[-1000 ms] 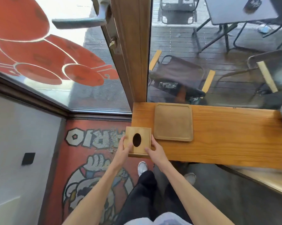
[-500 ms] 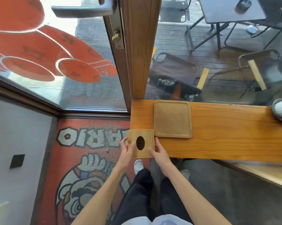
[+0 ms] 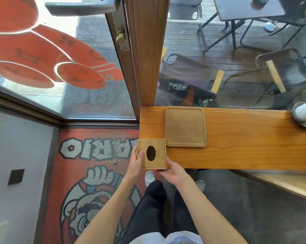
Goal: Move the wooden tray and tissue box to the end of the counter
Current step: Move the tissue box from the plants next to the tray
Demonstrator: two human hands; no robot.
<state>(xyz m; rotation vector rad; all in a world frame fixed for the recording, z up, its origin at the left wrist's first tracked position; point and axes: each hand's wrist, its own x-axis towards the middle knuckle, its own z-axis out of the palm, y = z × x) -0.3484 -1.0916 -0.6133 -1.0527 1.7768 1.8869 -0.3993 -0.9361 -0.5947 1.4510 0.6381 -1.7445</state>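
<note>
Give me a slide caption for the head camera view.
Both hands hold the tissue box beside the wooden tray.

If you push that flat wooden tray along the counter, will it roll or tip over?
Probably neither. The wooden tray lies flat and low on the counter, so it should slide rather than tip. It looks like rigid wood, so it likely won't bend. With nothing on it, it probably moves easily.

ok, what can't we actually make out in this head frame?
- Tissue box: whether it rests on the counter or is held up; its base is hidden by its own top.
- Tissues inside: the oval hole shows only dark.
- Left hand and right hand: fingertips on the box sides are hidden.
- White pot: cut off by the right edge.
- Wooden tray: rim depth unreadable from above.
</note>
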